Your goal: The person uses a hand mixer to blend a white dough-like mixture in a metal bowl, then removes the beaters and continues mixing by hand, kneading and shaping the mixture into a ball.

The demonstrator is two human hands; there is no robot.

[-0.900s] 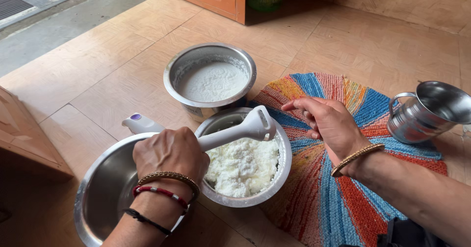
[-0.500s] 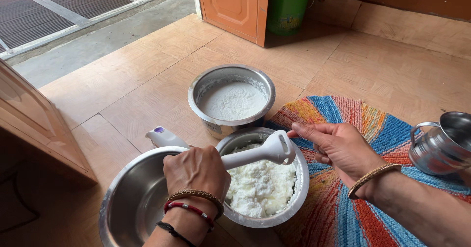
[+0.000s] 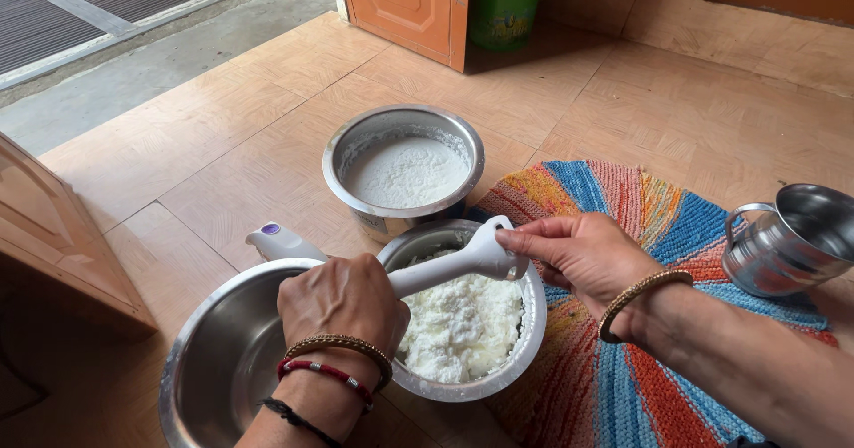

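My left hand (image 3: 342,304) grips the middle of a white hand blender (image 3: 427,272), held level over a steel bowl (image 3: 530,330) of lumpy white curd-like food (image 3: 463,328). My right hand (image 3: 583,254) pinches the blender's head end with its fingertips. The blender's handle end with a purple button (image 3: 269,231) sticks out to the left. An empty large steel bowl (image 3: 209,368) sits under my left wrist.
A steel pot (image 3: 405,170) with white liquid stands behind the bowls. A steel jug (image 3: 787,237) rests on a round multicoloured mat (image 3: 623,386) at the right. A green bucket (image 3: 503,3) and an orange door (image 3: 409,3) are at the back, wooden furniture (image 3: 53,243) at the left.
The view has shifted, so everything sits further right and lower in frame. Both hands keep their hold on the blender, with my right fingers now closed further round its head.
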